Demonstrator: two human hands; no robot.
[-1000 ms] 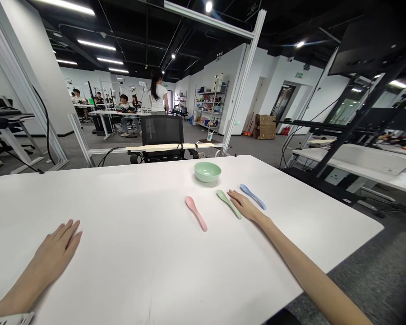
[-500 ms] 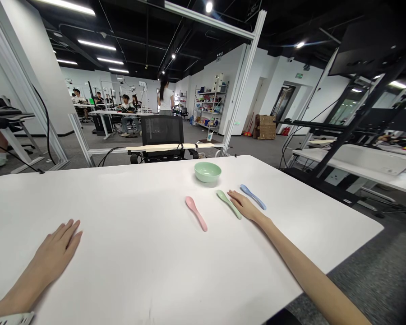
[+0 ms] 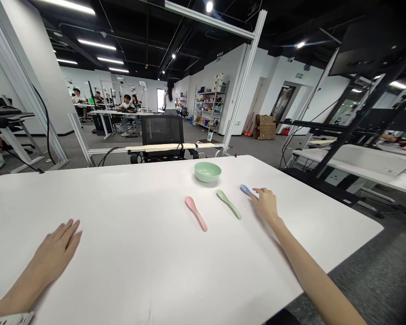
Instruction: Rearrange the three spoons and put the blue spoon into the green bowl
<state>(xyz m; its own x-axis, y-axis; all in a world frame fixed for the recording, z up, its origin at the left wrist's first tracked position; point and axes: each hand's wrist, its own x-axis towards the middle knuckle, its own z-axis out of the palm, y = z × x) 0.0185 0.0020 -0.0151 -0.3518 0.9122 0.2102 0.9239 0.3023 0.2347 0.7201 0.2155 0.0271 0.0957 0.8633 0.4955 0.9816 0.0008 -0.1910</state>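
My left hand (image 3: 56, 248) lies flat on the left of the white table (image 3: 131, 253), fingers stretched out and holding nothing. To the right, my right hand (image 3: 266, 204) is over the handle of a blue spoon (image 3: 245, 189), thumb and fingers bent around it. The spoon's bowl end shows, while the hand hides the handle's end. Left of that hand lies a green spoon (image 3: 228, 204), and further left a pink spoon (image 3: 196, 214). Both rest on the table, untouched. Behind the spoons stands a light green bowl (image 3: 207, 172), upright.
A metal frame (image 3: 245, 81) rises beyond the table's far edge, with a black mesh chair (image 3: 162, 131) behind it. On the right are a dark stand and another white desk (image 3: 392, 180). Several people are in the background, one standing with their back turned.
My right hand has moved right, from beside the green spoon to the blue spoon's handle, and its fingers have bent. My left hand, the spoons and the bowl stay where they were.
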